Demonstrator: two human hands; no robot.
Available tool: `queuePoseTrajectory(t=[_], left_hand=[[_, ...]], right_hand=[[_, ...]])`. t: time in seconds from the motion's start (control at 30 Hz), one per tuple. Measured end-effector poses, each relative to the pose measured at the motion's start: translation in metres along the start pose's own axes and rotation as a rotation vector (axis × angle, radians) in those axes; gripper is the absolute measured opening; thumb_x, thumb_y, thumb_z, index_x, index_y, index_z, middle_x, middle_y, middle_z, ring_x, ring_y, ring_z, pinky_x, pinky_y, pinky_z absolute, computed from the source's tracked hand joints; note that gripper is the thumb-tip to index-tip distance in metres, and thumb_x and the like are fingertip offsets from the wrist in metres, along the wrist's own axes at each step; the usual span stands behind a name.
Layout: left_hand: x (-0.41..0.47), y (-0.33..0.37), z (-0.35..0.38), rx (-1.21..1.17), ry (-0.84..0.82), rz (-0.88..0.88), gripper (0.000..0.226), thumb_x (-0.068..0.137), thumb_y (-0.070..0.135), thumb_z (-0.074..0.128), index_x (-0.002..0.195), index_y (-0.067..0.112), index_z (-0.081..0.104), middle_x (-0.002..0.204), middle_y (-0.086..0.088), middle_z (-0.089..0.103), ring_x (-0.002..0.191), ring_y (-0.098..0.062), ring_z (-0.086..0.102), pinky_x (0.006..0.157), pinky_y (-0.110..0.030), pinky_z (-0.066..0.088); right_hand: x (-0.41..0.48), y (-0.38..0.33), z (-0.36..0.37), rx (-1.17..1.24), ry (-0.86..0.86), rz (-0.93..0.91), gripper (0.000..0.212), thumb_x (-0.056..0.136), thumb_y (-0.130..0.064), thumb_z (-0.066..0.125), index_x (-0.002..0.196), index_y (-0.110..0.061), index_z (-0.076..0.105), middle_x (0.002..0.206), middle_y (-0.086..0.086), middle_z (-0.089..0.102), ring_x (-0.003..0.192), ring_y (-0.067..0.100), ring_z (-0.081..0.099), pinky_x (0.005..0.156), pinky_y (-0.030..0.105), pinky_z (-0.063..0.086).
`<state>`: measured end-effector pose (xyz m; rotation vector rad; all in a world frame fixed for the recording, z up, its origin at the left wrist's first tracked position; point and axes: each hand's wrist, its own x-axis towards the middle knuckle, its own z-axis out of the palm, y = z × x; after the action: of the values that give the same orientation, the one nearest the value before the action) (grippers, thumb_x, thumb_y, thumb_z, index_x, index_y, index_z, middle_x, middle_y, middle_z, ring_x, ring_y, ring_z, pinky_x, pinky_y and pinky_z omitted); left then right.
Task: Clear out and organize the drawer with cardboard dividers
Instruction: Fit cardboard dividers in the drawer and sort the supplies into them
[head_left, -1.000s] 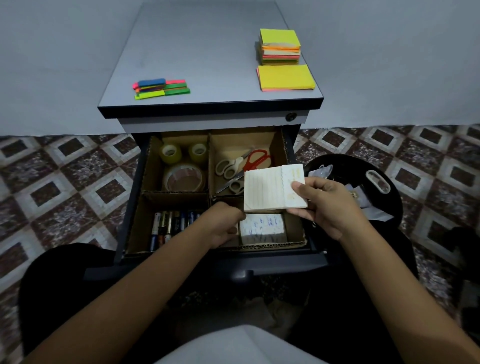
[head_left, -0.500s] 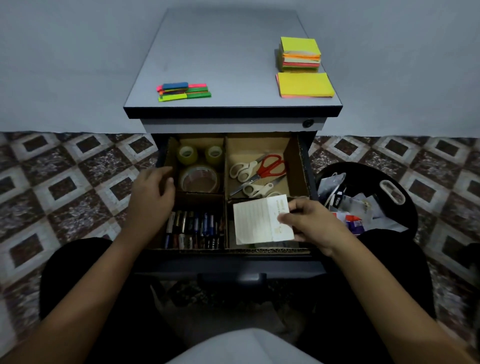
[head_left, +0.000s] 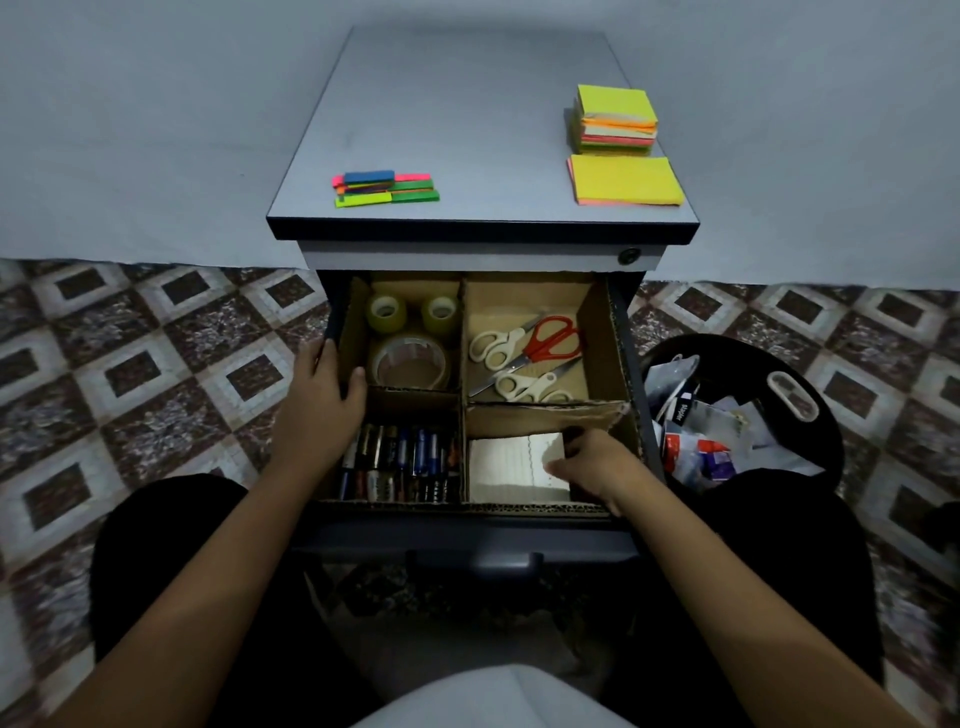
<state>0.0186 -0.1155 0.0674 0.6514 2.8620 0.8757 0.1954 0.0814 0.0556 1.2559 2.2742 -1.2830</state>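
I see tabletop (head_left: 467, 130) beyond both hands, sticky notes (head_left: 623, 179) on it. Drawer (head_left: 467, 535) open. Black bin (head_left: 826, 415) just right of right hand (head_left: 597, 465). Cardboard dividers (head_left: 545, 410) between hands. Hands apart: left hand (head_left: 322, 405) grips drawer's left wall, thumb inside. Right hand holds notepad (head_left: 511, 462) by right edge, pad lying in near-right compartment. Scissors (head_left: 524, 353) beyond right hand. Tape rolls (head_left: 410, 358) beside left thumb.

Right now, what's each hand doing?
Left hand: grips the drawer's left wall.
Right hand: holds the white notepad.
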Motion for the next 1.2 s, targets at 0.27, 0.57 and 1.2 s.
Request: queuePoseTrajectory(t=[0.27, 0.57, 1.2], left_hand=[[-0.001, 0.0, 0.001, 0.013, 0.017, -0.008, 0.056, 0.099, 0.032, 0.039, 0.146, 0.004, 0.028, 0.154, -0.008, 0.021, 0.138, -0.026, 0.029, 0.102, -0.039, 0.036], [0.0, -0.001, 0.002, 0.018, 0.01, -0.013, 0.056, 0.099, 0.033, 0.039, 0.147, 0.005, 0.027, 0.154, -0.008, 0.021, 0.138, -0.026, 0.029, 0.101, -0.04, 0.037], [0.036, 0.117, -0.027, -0.167, 0.006, 0.43, 0.038, 0.095, 0.018, 0.05, 0.132, 0.01, 0.051, 0.13, -0.005, 0.048, 0.12, -0.015, 0.047, 0.095, -0.017, 0.032]], right_hand=[[0.008, 0.008, 0.003, -0.014, 0.014, 0.011, 0.021, 0.083, -0.014, 0.064, 0.088, 0.006, 0.069, 0.086, 0.02, 0.067, 0.082, 0.032, 0.064, 0.075, 0.038, 0.051], [-0.007, 0.0, -0.001, -0.088, 0.032, -0.032, 0.03, 0.089, -0.023, 0.056, 0.065, -0.006, 0.063, 0.07, 0.011, 0.062, 0.072, 0.022, 0.059, 0.055, 0.024, 0.042], [-0.03, -0.093, -0.146, -0.126, 0.386, -0.437, 0.03, 0.091, -0.028, 0.059, 0.114, -0.009, 0.067, 0.112, 0.01, 0.067, 0.096, 0.019, 0.06, 0.077, 0.023, 0.039]])
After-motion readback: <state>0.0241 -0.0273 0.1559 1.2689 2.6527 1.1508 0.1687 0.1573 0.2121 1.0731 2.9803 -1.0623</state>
